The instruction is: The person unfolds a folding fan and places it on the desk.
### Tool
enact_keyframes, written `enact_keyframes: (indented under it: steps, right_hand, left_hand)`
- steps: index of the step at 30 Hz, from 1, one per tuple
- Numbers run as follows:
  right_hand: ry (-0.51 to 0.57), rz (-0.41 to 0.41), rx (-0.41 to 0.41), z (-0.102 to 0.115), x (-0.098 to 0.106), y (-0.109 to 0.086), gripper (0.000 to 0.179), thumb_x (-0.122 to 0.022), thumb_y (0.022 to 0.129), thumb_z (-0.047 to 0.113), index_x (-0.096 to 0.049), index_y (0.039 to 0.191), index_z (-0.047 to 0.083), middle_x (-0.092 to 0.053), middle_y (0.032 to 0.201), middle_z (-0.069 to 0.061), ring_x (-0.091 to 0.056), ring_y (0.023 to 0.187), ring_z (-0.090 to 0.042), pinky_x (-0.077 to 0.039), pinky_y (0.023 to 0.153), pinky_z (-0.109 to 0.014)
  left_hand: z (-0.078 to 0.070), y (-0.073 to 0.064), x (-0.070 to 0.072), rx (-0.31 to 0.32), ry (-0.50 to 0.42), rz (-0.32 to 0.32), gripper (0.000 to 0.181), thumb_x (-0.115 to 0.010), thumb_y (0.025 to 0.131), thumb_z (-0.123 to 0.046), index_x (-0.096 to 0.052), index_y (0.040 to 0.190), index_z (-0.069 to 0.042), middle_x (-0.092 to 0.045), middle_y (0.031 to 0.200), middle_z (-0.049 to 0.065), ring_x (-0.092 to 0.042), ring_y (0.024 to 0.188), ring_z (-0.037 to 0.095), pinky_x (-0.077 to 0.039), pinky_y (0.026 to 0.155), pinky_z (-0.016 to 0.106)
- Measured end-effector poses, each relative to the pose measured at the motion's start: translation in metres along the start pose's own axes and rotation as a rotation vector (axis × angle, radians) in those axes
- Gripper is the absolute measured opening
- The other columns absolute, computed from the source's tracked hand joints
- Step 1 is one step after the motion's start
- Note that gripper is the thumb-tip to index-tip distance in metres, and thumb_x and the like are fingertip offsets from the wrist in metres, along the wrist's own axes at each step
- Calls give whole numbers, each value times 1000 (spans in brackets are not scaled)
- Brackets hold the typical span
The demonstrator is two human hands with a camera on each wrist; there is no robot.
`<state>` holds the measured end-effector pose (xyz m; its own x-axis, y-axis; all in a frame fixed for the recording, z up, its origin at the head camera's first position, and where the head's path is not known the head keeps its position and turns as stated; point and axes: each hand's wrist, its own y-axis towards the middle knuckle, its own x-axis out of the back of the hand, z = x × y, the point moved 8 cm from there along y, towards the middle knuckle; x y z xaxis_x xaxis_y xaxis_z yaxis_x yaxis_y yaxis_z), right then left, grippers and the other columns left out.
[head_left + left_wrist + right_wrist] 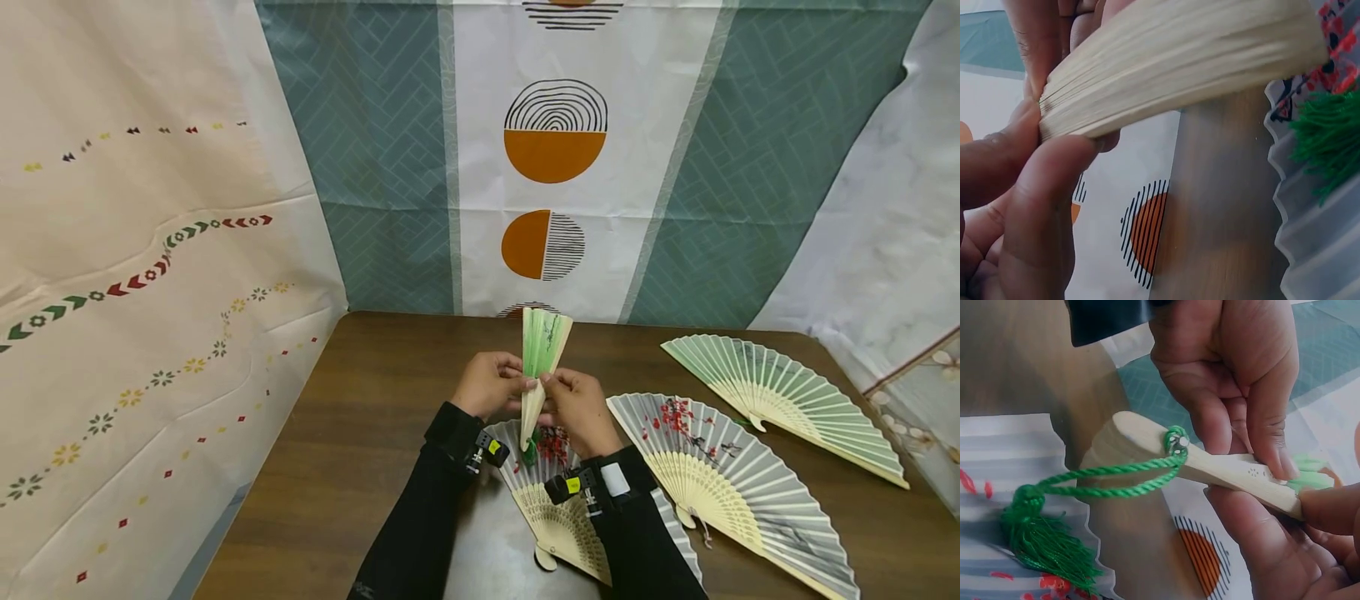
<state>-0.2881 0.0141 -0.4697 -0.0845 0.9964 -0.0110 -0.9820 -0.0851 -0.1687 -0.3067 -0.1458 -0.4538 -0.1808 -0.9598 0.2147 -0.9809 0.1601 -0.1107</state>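
Both hands hold a nearly folded green paper fan [544, 343] upright above the table, its pale wooden ribs [1179, 69] pointing down. My left hand [489, 385] pinches it from the left, and my right hand [585, 414] pinches it from the right, with the thumbs close together. From the rivet at the fan's narrow end hangs a green cord with a tassel [1050, 544]. Below the hands lies a spread white fan [570, 521] with red blossoms, partly hidden by the right forearm.
To the right on the brown wooden table [360, 450] lie a second spread white fan [780, 475] with red blossoms and a spread pale green fan [795, 383]. A patterned cloth [390, 167] hangs behind the table, and a cream cloth [165, 317] hangs at the left.
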Motion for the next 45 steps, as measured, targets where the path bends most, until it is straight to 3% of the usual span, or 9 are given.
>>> enact_keyframes:
  steps: [5,11,16,21,25,35,39,42,45]
  right_hand:
    - [40,-61,1,0,6,1,32,-56,121,15,-71,120,-14,-80,95,-8,-80,77,-9,-69,63,-23]
    - [125,-117,-1,2,12,-1,34,-56,121,16,-67,127,-16,-77,90,-5,-80,74,-8,-71,66,-23]
    - [162,-151,6,5,18,-3,36,-52,123,17,-65,124,-16,-75,87,-3,-80,72,-6,-71,66,-23]
    - [189,-171,15,6,20,-4,35,-53,123,17,-65,119,-15,-77,89,-3,-81,72,-6,-71,65,-24]
    - [219,-191,23,5,21,-3,34,-53,122,17,-64,118,-15,-76,88,-2,-81,72,-6,-71,65,-24]
    - [264,-217,39,6,22,-5,35,-50,123,16,-64,132,-16,-75,90,0,-81,77,-6,-71,68,-23]
    - [285,-230,49,6,22,-5,35,-50,123,15,-64,133,-15,-75,94,-1,-82,78,-7,-72,69,-24]
    - [318,-250,64,7,24,-5,34,-50,123,14,-64,132,-16,-74,95,-2,-81,77,-7,-71,67,-23]
    - [347,-262,77,7,25,-5,34,-49,123,13,-64,132,-15,-74,94,-1,-81,77,-7,-71,67,-23]
  left_hand:
    - [1,1,0,-3,-95,-14,15,-79,106,1,-74,119,7,-79,102,16,-77,79,13,-75,71,35]
    - [2,3,5,-11,-206,-41,7,-75,107,4,-69,109,7,-69,89,3,-74,76,12,-76,75,41]
    - [1,4,9,-40,-268,-65,10,-71,109,5,-71,117,10,-78,97,13,-79,83,14,-76,76,39]
    - [2,4,12,-28,-297,-85,19,-70,109,6,-72,127,12,-82,109,22,-81,87,15,-75,76,35]
    - [2,2,14,-27,-328,-99,19,-70,109,7,-71,127,12,-81,106,19,-80,86,14,-75,74,32]
    - [3,1,20,-12,-383,-139,12,-70,109,8,-71,120,12,-78,94,10,-79,82,14,-76,83,43]
    - [2,1,21,-12,-410,-159,3,-70,108,8,-69,111,9,-73,89,6,-77,81,14,-76,79,39]
    - [2,1,21,-13,-436,-170,8,-70,108,9,-66,104,4,-68,86,5,-75,80,14,-74,72,32]
    - [2,2,21,-21,-463,-184,6,-69,108,9,-66,107,5,-68,87,4,-74,79,14,-71,67,25]
